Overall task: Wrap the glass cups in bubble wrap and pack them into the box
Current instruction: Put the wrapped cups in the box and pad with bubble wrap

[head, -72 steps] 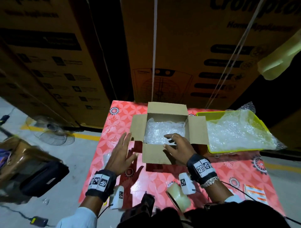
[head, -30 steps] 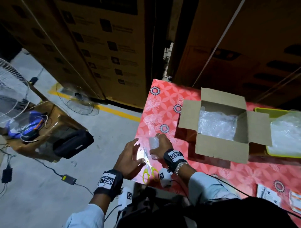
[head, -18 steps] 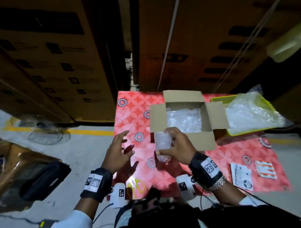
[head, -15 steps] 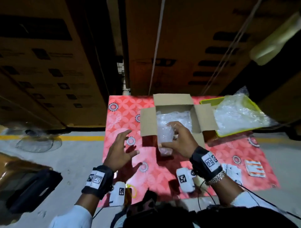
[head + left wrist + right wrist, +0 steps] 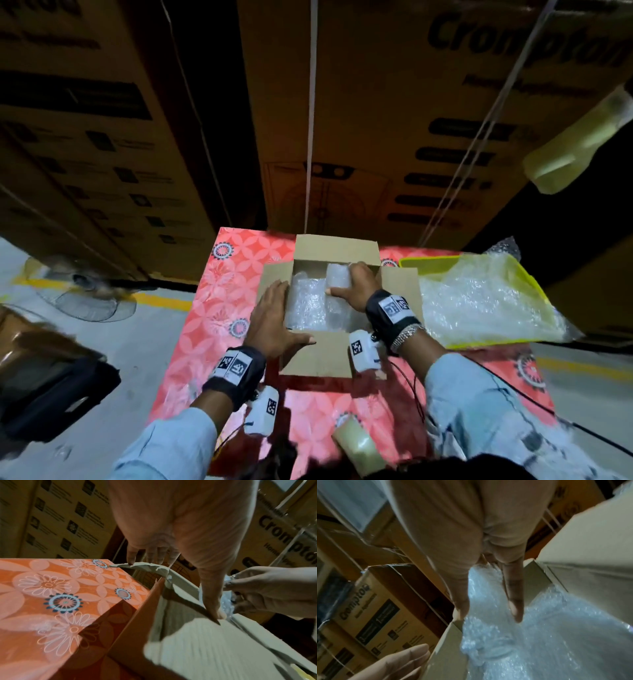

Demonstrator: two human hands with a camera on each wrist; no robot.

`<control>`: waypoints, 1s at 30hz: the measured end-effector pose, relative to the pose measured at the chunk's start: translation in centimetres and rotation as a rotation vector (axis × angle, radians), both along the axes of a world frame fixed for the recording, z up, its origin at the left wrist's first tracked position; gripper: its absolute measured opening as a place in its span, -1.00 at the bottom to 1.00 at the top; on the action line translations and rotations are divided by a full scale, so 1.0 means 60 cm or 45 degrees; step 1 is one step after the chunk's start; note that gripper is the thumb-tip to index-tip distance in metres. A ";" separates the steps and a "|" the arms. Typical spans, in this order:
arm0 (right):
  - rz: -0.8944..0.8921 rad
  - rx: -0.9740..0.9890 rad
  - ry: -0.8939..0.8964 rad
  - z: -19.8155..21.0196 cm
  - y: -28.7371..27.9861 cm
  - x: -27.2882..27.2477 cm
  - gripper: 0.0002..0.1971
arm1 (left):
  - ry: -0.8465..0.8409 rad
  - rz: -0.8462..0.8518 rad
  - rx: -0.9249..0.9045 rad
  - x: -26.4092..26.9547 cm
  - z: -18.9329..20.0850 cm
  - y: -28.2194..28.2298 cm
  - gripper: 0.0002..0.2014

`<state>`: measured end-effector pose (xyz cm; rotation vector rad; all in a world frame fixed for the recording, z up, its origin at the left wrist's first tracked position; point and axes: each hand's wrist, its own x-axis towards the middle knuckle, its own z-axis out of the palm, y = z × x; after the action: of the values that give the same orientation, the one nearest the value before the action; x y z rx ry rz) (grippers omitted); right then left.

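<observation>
An open cardboard box [image 5: 337, 248] stands on the red flowered table [image 5: 219, 308], with bubble-wrapped bundles [image 5: 305, 305] lying inside. My right hand [image 5: 356, 287] grips a bubble-wrapped glass cup [image 5: 337, 281] low inside the box, toward its far right corner. In the right wrist view my thumb and fingers [image 5: 513, 601] curl round the wrapped cup [image 5: 484, 588] above the other wrap [image 5: 547, 642]. My left hand [image 5: 274, 315] lies flat on the box's left flap, thumb on the near flap. The left wrist view shows its straight fingers [image 5: 154, 553] on the flap [image 5: 180, 615].
A yellow tray [image 5: 418, 262] holding loose bubble wrap [image 5: 479, 298] sits right of the box. A tape roll [image 5: 356, 448] lies near the table's front edge. Tall cartons [image 5: 376, 120] rise behind the table. A fan [image 5: 85, 294] and a black bag [image 5: 51, 394] are on the floor at left.
My right hand picked up a wrapped cup from the table's front left and carried it into the box. My left hand moved from the air onto the box's left flap.
</observation>
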<state>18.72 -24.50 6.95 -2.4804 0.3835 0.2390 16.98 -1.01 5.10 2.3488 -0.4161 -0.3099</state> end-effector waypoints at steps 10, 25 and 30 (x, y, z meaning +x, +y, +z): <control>0.140 0.066 0.485 -0.085 -0.016 0.059 -0.12 | 0.120 0.167 0.010 -0.031 -0.029 -0.024 0.35; 0.124 0.000 0.401 -0.092 0.015 0.035 0.19 | 0.126 0.149 -0.114 -0.025 -0.046 -0.017 0.28; 0.126 -0.083 0.410 -0.075 0.010 0.024 0.15 | 0.078 0.095 -0.063 -0.026 -0.049 -0.012 0.32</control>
<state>20.17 -23.89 2.43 -2.5295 0.4060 0.6817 15.42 -1.71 2.17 2.2940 -0.3024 -0.3315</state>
